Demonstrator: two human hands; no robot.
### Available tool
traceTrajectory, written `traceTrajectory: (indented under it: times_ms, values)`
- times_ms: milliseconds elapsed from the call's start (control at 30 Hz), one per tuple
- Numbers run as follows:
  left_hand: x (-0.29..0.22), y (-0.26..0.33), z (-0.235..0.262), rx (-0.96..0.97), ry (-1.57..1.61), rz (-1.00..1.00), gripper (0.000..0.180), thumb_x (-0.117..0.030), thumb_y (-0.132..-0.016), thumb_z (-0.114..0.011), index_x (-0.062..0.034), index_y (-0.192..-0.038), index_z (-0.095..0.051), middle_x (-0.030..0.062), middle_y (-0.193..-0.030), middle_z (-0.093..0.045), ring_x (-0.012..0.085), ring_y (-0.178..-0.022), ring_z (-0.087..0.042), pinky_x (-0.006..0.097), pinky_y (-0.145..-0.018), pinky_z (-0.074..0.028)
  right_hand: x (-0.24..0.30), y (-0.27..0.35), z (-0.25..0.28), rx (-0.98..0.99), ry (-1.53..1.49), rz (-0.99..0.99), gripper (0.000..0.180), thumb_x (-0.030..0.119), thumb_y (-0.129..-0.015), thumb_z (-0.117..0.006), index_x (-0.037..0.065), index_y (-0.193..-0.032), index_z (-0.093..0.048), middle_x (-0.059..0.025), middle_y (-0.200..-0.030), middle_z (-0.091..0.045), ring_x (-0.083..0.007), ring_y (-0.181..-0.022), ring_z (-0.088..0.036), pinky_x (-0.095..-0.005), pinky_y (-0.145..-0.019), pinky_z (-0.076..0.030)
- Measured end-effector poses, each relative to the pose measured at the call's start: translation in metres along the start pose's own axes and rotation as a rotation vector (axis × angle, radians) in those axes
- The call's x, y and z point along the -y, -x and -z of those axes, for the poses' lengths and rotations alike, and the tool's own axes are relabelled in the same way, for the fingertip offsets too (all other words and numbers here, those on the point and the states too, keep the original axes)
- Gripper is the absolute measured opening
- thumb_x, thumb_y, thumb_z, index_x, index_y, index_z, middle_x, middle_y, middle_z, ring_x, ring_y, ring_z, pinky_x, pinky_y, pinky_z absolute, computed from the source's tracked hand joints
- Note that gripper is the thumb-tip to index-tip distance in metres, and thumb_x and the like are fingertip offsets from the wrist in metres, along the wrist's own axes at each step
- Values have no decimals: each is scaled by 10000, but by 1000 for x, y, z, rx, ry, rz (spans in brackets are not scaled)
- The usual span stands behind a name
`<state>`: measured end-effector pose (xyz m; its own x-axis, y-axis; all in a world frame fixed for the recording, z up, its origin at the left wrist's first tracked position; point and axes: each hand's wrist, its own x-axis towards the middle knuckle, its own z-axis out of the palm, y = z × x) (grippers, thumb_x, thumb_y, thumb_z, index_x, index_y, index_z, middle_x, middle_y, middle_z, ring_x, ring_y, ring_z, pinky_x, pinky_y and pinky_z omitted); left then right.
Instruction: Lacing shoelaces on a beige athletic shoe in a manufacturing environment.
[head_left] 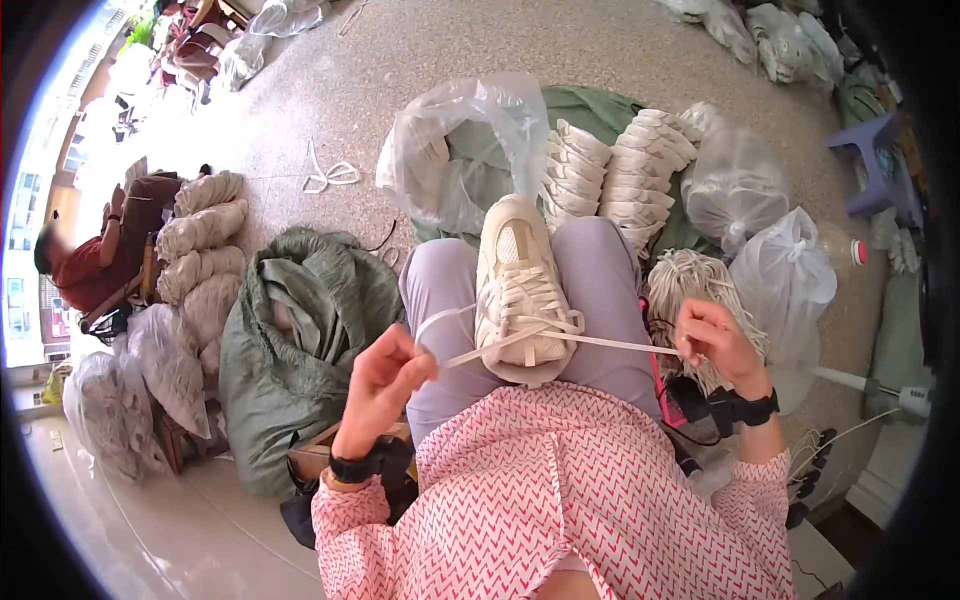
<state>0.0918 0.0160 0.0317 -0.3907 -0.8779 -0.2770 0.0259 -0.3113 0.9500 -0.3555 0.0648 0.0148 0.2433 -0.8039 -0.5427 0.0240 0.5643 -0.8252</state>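
A cream sneaker point(515, 265) rests on my lap between my thighs, its toe pointing away from me. Its flat laces are threaded through the eyelets, and the two loose ends cross near the ankle opening. My left hand point(385, 380) pinches one end of the shoelace point(470, 355), out to the left of the shoe. On the other side my right hand point(715, 340) pinches the other end, drawn out nearly straight over my right thigh. Both hands are closed, and each wrist wears a black strap.
Rows of cream shoe uppers point(640, 165) lie on green cloth ahead. Near them sits an open clear plastic bag point(470, 150). A bundle of laces point(695, 285) hangs beside my right knee. On the left are a green sack point(300, 340) and a seated person point(95, 245). A blue stool point(880, 165) stands far right.
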Motion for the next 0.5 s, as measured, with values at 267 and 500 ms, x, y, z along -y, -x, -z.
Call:
traceTrajectory:
  times_ms: [267,500]
  values:
    - [-5,-8,-7,-131,-862,-173,289,-86,-832,-806,-14,-1036,-615,36,-954,-655,124,-710,-511,280,-668,-436,-2,-8,-27,-211,569,127,114,102,-939,-718,25,-899,-643,-47,-856,-707,-85,-561,-591,-240,-517,-459]
    - [10,-52,-49,-208,-909,-439,235,-38,-840,-777,-22,-973,-584,79,-934,-605,220,-766,-555,330,-656,-458,20,-53,-99,-200,793,635,192,146,-859,-804,43,-950,-670,-88,-918,-667,-246,-631,-639,-370,-598,-516]
